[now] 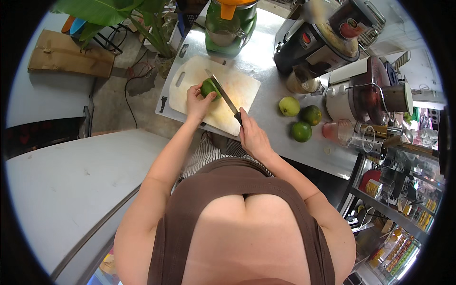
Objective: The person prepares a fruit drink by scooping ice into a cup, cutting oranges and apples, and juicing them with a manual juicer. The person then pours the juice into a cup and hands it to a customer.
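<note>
On a white plastic cutting board point(192, 71), my left hand point(200, 103) holds a green citrus fruit point(207, 89), thumb on the near side and fingers on the left. My right hand point(253, 137) grips the black handle of a kitchen knife point(227, 98). The blade slants up and left across the right side of the fruit; whether it has cut in, I cannot tell. To the right of the board, a yellow-green fruit point(289, 106) and two darker green ones, one upper point(311, 115) and one lower point(301, 131), lie on the metal table.
A green citrus juicer point(228, 46) with an orange spout stands behind the board. Two larger juicers, one black point(302, 46) and one white and dark red point(342, 103), line the right side, near a pink-tinted plastic jug point(338, 131). A large white surface point(82, 171) lies at left.
</note>
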{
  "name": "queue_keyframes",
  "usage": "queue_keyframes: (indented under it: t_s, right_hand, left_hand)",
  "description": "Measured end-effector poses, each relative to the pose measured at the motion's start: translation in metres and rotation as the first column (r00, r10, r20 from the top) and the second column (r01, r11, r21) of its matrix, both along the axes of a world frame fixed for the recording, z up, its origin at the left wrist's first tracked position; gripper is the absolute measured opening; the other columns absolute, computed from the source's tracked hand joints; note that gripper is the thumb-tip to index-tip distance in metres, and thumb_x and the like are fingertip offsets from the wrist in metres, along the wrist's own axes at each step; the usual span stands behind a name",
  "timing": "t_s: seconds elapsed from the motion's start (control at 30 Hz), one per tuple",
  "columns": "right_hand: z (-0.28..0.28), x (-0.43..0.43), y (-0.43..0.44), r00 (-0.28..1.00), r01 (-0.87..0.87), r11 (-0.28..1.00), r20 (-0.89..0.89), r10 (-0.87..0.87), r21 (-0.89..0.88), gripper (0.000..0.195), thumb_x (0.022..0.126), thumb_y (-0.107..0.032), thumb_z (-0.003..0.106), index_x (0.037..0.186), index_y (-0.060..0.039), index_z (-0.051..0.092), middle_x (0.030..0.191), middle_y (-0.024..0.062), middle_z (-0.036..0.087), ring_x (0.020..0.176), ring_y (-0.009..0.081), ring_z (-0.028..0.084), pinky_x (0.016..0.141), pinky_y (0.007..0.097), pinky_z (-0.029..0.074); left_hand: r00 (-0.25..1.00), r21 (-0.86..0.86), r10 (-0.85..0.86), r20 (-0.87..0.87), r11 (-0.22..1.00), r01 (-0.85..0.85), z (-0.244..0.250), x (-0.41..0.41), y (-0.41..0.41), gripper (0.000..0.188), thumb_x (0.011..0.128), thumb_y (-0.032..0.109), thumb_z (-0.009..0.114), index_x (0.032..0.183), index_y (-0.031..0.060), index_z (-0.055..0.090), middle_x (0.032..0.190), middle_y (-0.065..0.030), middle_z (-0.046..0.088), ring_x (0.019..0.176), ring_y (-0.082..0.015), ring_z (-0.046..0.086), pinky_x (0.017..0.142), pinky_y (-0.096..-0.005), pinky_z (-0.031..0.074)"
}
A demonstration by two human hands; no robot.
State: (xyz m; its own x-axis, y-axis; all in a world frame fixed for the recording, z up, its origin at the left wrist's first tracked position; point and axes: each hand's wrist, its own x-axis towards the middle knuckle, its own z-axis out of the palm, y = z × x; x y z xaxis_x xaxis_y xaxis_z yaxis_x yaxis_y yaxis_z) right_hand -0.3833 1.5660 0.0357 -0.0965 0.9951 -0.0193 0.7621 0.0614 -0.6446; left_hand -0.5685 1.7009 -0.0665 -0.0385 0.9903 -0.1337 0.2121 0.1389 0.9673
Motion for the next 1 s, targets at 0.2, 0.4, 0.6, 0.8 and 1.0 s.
queue_keyframes:
  t_s: [0.2,0.4,0.6,0.8,1.0]
  right_hand:
    - [0.006,-0.012,0.001,0.997,0.009,1.000,0.075,-0.008,-0.009,0.057,0.087,-0.005,0.054,0.141,-0.0012,0.033,0.096,0.0201,0.053,0.075,0.0389,0.061,0.064,0.0462,0.052]
    - [0.008,-0.018,0.005,0.989,0.002,1.000,0.148,0.003,-0.031,0.058,0.087,-0.005,0.053,0.141,-0.0001,0.031,0.096,0.0200,0.053,0.072,0.0376,0.062,0.063,0.0456,0.052]
    - [-0.003,-0.033,0.045,0.985,0.005,0.996,0.170,0.011,-0.092,0.059,0.088,-0.004,0.051,0.142,-0.0007,0.029,0.094,0.0210,0.054,0.072,0.0393,0.061,0.062,0.0475,0.051]
    - [-0.015,-0.031,0.023,0.988,0.003,0.995,0.155,0.013,-0.105,0.059,0.090,-0.007,0.049,0.144,-0.0014,0.026,0.092,0.0222,0.055,0.071,0.0411,0.061,0.061,0.0489,0.050]
    - [-0.033,-0.040,0.043,0.991,0.013,0.991,0.135,0.004,-0.130,0.062,0.088,-0.004,0.048,0.145,-0.0017,0.024,0.093,0.0227,0.056,0.073,0.0423,0.061,0.063,0.0486,0.051]
  left_hand:
    - [0.998,-0.037,0.012,0.068,0.999,-0.010,0.009,0.003,0.005,0.058,0.076,0.025,0.082,0.118,-0.0012,0.051,0.119,-0.0130,0.051,0.103,-0.0241,0.058,0.086,-0.0339,0.050]
    - [0.997,-0.025,-0.007,0.073,1.000,0.008,0.001,0.001,0.011,0.057,0.076,0.026,0.082,0.117,-0.0018,0.053,0.118,-0.0141,0.050,0.100,-0.0242,0.059,0.083,-0.0336,0.052]
    - [0.993,-0.014,-0.018,0.116,1.000,0.020,-0.002,-0.001,0.013,0.057,0.076,0.026,0.082,0.116,-0.0033,0.053,0.116,-0.0145,0.051,0.098,-0.0235,0.061,0.082,-0.0330,0.052]
    - [0.983,-0.083,-0.029,0.184,0.996,0.044,0.003,-0.004,0.016,0.055,0.079,0.023,0.080,0.117,-0.0045,0.052,0.114,-0.0139,0.055,0.092,-0.0196,0.062,0.075,-0.0290,0.054]
    - [0.973,-0.162,-0.012,0.230,0.986,0.051,0.030,-0.002,0.017,0.053,0.080,0.021,0.079,0.118,-0.0051,0.051,0.109,-0.0123,0.059,0.087,-0.0155,0.063,0.069,-0.0256,0.053]
